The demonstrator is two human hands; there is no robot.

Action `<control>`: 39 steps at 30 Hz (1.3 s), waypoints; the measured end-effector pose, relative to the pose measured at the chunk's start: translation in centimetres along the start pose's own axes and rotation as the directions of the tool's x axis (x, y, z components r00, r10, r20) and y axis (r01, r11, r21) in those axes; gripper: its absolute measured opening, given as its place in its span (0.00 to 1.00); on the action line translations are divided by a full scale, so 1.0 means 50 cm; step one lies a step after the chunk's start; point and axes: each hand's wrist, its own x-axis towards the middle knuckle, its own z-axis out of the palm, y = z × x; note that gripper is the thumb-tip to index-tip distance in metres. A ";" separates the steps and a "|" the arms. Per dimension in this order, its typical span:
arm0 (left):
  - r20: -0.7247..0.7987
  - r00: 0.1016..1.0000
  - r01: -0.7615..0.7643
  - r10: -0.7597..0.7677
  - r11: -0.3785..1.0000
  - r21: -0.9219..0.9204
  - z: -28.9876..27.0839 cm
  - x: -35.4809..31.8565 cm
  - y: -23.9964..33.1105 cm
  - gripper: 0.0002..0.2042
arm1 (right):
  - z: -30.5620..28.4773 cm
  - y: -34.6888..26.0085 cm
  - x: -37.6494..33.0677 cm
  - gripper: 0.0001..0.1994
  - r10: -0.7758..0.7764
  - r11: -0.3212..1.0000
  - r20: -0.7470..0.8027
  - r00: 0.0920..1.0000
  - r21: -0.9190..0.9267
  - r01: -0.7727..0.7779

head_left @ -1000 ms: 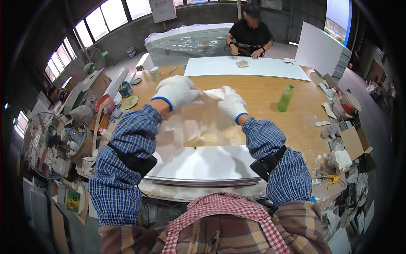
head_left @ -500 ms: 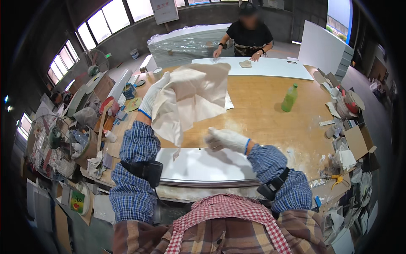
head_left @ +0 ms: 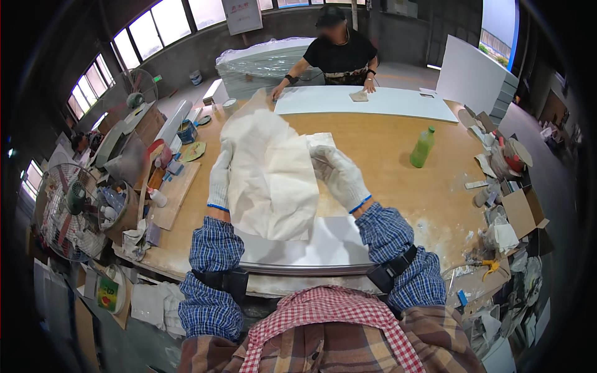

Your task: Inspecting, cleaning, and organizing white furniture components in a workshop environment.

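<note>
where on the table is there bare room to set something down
A wide bare patch of table lies between the right hand and green bottle, back to the far panel. A smaller, dusty one lies between bottle and right sleeve. Crowded: left edge, with tin and plank; right edge, with scraps; near middle, under the cloth.

Two gloved hands [head_left: 219, 177] [head_left: 339, 177] are showing, along with two blue checked sleeves [head_left: 216, 250] [head_left: 387, 230] and one large cream cloth [head_left: 273, 180]. One green bottle [head_left: 421, 149] and one blue can [head_left: 186, 132] are standing on one counter [head_left: 370, 161]. One co-worker [head_left: 343, 59], one long white panel [head_left: 317, 100] and two fans [head_left: 76, 193] [head_left: 135, 99] are also showing.
</note>
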 end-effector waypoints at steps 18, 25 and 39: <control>-0.017 0.993 -0.114 0.115 0.939 -0.325 0.000 -0.046 -0.040 0.16 | 0.035 0.087 0.010 0.31 0.214 0.924 0.192 0.958 0.279 -0.262; -0.220 0.969 -0.099 0.112 0.993 0.068 -0.078 -0.027 -0.015 0.18 | -0.050 0.049 -0.006 0.33 0.469 0.813 0.185 0.863 0.291 -0.504; -0.141 0.989 0.081 0.037 0.664 0.744 0.007 -0.067 0.073 0.11 | -0.012 -0.020 -0.058 0.15 -0.006 0.972 -0.011 1.000 -0.235 0.003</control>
